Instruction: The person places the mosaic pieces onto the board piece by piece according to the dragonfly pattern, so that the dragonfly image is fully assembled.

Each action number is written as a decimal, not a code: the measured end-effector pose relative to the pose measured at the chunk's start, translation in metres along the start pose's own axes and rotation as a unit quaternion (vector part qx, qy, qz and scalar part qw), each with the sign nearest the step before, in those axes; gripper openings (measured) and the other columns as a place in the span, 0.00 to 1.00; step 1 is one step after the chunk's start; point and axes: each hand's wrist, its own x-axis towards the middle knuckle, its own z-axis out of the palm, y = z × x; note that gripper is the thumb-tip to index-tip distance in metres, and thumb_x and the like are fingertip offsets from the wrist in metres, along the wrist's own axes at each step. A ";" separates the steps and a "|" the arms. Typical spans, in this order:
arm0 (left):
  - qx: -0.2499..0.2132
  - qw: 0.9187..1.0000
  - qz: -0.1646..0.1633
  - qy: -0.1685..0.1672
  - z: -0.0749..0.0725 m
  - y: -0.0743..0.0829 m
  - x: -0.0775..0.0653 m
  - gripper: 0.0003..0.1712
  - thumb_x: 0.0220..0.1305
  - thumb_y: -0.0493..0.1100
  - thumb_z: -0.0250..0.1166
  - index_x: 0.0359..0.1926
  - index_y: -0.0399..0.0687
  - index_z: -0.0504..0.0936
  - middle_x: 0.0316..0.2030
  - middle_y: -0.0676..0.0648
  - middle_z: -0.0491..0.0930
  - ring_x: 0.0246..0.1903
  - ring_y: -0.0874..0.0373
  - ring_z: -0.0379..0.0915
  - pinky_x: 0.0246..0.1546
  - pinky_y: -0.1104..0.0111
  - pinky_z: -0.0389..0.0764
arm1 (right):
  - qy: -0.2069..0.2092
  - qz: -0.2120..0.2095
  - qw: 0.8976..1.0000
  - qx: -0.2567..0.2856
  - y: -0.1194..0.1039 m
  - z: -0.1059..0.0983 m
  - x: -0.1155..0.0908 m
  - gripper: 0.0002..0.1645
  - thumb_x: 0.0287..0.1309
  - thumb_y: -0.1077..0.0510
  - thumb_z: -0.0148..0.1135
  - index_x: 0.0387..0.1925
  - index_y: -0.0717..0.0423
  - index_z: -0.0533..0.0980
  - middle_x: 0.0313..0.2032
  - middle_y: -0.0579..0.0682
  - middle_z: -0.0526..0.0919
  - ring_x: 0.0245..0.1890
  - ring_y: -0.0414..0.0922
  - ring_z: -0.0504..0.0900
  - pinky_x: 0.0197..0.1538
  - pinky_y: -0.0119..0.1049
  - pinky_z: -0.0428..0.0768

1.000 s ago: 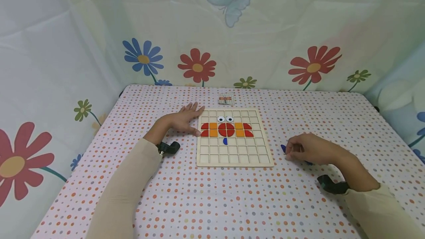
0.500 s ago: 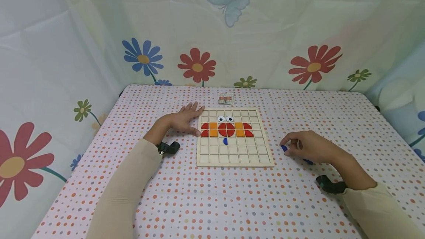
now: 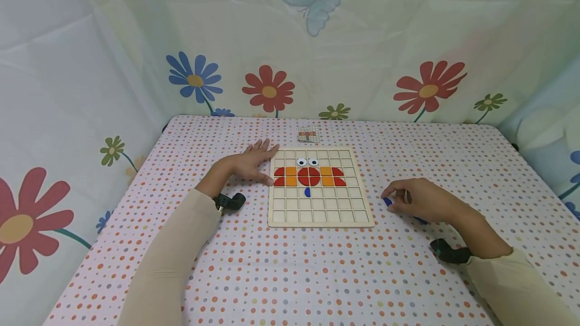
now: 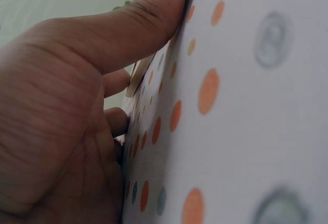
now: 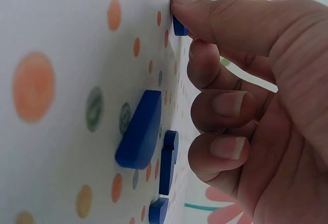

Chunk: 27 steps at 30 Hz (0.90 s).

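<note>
In the head view a wooden grid board (image 3: 337, 205) lies on the table. Red rounded pieces (image 3: 308, 177) and orange squares (image 3: 291, 176) form a band across it, under two googly eye pieces (image 3: 307, 162). One blue curved piece (image 3: 308, 192) sits below the band. My left hand (image 3: 250, 166) rests at the board's left edge, fingers spread, thumb at the rim. To the right of the board, my right hand (image 3: 426, 200) pinches a small blue piece (image 5: 179, 27) between thumb and forefinger, close to the tabletop. Its shape is partly hidden by the thumb.
Several more blue pieces (image 5: 139, 131) lie on the dotted tablecloth (image 3: 290, 275) under the right palm, mostly hidden in the head view. Behind the board lies a small picture card (image 3: 308, 135). A flowered curtain (image 3: 362, 39) hangs past the table's far edge.
The right hand has shifted slightly left and its fingertips have come onto the blue piece, with thumb and forefinger at its sides. My left hand and the board stay where they were.
</note>
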 end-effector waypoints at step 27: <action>-0.001 1.000 0.000 -0.005 -0.001 0.001 -0.001 0.63 0.58 0.63 0.69 0.79 0.58 0.35 0.78 0.43 0.23 0.77 0.47 0.14 0.77 0.51 0.24 | 0.017 0.028 0.998 -0.047 -0.023 -0.002 0.001 0.14 0.50 0.54 0.73 0.39 0.53 0.83 0.31 0.42 0.83 0.19 0.37 0.68 0.21 0.29 0.67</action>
